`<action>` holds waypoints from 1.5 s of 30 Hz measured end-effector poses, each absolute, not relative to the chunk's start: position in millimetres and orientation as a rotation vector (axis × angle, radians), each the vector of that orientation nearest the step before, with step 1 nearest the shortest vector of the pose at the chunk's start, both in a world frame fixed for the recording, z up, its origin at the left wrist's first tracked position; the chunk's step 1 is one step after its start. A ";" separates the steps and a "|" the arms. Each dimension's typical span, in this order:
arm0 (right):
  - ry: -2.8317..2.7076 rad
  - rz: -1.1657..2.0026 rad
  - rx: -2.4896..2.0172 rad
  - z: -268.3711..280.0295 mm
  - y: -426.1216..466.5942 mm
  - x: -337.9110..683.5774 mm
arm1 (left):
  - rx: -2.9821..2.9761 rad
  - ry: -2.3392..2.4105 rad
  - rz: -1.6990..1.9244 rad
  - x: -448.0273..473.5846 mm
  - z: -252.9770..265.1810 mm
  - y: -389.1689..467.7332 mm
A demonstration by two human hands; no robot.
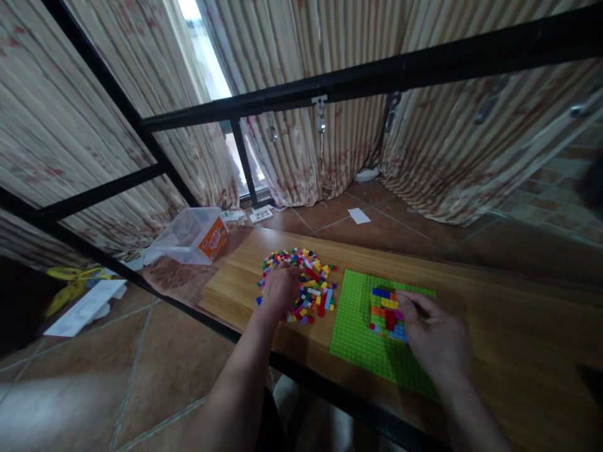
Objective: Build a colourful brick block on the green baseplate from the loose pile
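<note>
A loose pile of small toy building bricks (306, 301) in many colours lies on the wooden table. My left hand (281, 290) reaches into its left side, palm down. Its fingertips blur into the bricks, so what they touch or hold is unclear. To the right, a green studded baseplate (353, 333) carries a block of built-up bricks (390, 317) in blue, yellow, orange and red. At the right edge of that block is my right hand (438, 339), thumb and forefinger pinched together. Whatever sits between those fingertips is hidden.
The table (509, 326) has a dark edge along its front. Beyond its left end, a clear plastic box (191, 235) with an orange label stands on the tiled floor. A black metal frame (282, 97) crosses ahead, before striped curtains (348, 150). White paper (359, 216) lies on the floor.
</note>
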State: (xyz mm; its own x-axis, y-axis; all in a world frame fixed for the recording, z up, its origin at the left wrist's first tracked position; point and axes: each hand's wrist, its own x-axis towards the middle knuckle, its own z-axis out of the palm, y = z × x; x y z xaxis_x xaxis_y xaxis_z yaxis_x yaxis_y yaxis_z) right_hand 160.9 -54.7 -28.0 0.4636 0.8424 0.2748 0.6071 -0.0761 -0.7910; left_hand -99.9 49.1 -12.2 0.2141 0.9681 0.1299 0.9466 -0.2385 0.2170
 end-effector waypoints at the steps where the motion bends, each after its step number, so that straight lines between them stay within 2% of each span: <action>1: -1.234 0.318 -1.776 -27.9 -54.3 159.8 | 2.392 1.884 0.335 -99.6 -12.8 49.5; 9: -1.223 0.338 -1.752 -28.9 -53.7 157.2 | 2.431 1.890 0.318 -100.9 -15.6 51.2; 14: -1.194 0.338 -1.733 -28.5 -52.4 156.9 | 2.374 1.828 0.488 -101.2 -11.0 50.9; 20: -1.116 0.402 -1.542 -20.0 -53.0 145.9 | 1.701 1.268 0.871 -83.8 0.4 33.4; 24: -1.220 0.511 -1.318 -6.8 -56.8 130.4 | 1.198 0.884 0.836 -53.1 4.5 11.8; 31: -1.399 0.494 -1.250 -3.0 -66.7 125.7 | 0.771 0.661 0.699 -17.1 6.6 -10.6; 36: -1.227 0.441 -1.372 -7.0 -71.6 150.4 | 0.827 0.736 0.682 -9.5 3.5 -11.3; 41: -0.948 0.384 -1.582 -17.5 -73.0 183.7 | 1.031 1.028 0.789 -6.5 -2.9 -4.3; 45: -1.116 0.391 -1.654 -23.1 -72.9 186.2 | 1.351 1.145 0.767 -0.2 -14.1 -0.6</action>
